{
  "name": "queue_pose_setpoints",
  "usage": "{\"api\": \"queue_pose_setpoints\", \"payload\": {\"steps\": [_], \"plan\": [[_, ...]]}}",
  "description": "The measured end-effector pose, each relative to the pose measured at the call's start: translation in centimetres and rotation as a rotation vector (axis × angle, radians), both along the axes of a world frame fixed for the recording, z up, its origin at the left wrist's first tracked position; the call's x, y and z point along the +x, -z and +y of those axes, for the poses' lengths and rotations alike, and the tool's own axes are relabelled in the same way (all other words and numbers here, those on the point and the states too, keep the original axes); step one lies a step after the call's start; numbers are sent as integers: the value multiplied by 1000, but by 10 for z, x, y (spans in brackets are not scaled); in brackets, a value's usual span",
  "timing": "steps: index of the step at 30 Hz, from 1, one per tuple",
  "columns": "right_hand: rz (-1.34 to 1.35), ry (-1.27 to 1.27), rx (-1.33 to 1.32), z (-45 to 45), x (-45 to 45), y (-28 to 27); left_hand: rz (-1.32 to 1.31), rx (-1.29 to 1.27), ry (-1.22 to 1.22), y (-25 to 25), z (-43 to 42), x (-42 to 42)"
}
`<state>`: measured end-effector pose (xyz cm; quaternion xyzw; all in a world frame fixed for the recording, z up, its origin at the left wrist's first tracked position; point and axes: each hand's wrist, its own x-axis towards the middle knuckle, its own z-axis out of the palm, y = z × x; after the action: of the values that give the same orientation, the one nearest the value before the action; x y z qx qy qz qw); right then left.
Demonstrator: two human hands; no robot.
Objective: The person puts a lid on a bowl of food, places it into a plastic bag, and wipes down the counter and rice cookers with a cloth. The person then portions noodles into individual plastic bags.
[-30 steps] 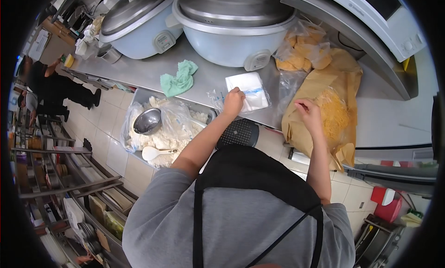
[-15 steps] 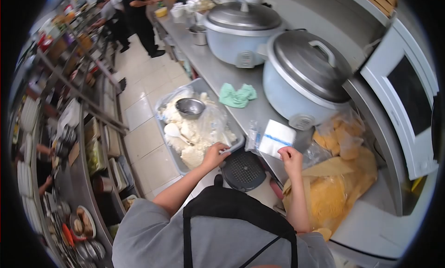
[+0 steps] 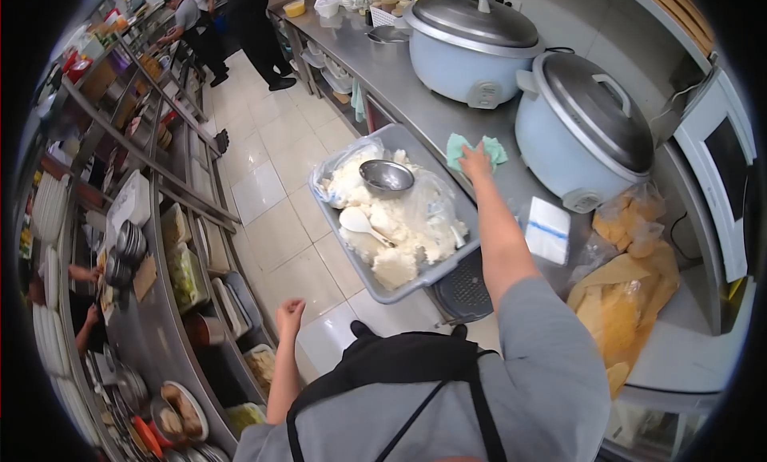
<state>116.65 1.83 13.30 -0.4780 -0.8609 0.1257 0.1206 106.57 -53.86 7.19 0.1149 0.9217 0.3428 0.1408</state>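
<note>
My right hand reaches forward over the steel counter with its fingers on a crumpled green cloth. My left hand hangs over the tiled floor with its fingers curled in and nothing visible in them. Between my arms stands a grey plastic tub of white rice, partly covered by a clear plastic bag. On the rice lie a metal bowl and a white rice paddle. A white packet with a blue band rests on the counter, right of my forearm.
Two large rice cookers stand at the back of the counter. A brown paper bag with orange-yellow contents lies at right. Shelving with dishes lines the left side. Other people stand farther up the aisle.
My right hand has left the white packet and moved forward onto the green cloth. My left hand has come off the tub's edge and swung left over the floor.
</note>
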Motion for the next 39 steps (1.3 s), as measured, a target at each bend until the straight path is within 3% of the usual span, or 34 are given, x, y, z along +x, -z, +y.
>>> {"api": "queue_pose_setpoints", "payload": {"steps": [2,4,6,11,13,16,19,21,22,24,25,27,31,33,34,35,36,37,38,39], "plan": [[-267,109,180,2,-11,32,-175,-132,-80,71,-94,-32],[-398,-41,325,4,-12,36,-129,-458,14,130,-204,-36],[-233,29,190,19,-1,52,-320,-692,27,137,-284,-17],[8,195,196,7,20,14,-706,-623,-142,136,-355,3],[122,392,305,5,28,-5,-738,-534,-152,146,-345,-13],[136,594,255,-26,31,-52,-735,-306,-170,160,-311,-63],[-54,596,265,-9,52,-1,-765,-3,-214,164,-262,-131],[-422,527,128,-4,54,37,-775,133,-209,161,-214,-181],[-411,525,133,0,40,46,-767,141,-209,150,-188,-200],[-366,883,88,16,-1,59,-466,-91,-38,134,-147,-244],[-350,879,81,24,-27,60,-449,-90,-43,130,-132,-265],[-309,761,78,39,-85,60,-418,-191,61,122,-103,-303],[-186,527,329,55,-241,68,-303,-313,275,84,-41,-364],[-98,315,325,52,-317,64,-181,-280,391,62,-10,-393],[73,275,227,55,-357,71,-178,-279,388,57,4,-408],[241,234,131,59,-397,85,-304,-136,314,53,19,-423],[427,216,-147,50,-438,87,-426,16,241,49,38,-438],[577,111,-145,13,-471,53,-454,143,215,41,57,-453],[559,6,-201,-7,-509,46,-447,158,216,26,80,-470],[709,-329,-125,-5,-558,93,-527,404,146,3,104,-487]]}}
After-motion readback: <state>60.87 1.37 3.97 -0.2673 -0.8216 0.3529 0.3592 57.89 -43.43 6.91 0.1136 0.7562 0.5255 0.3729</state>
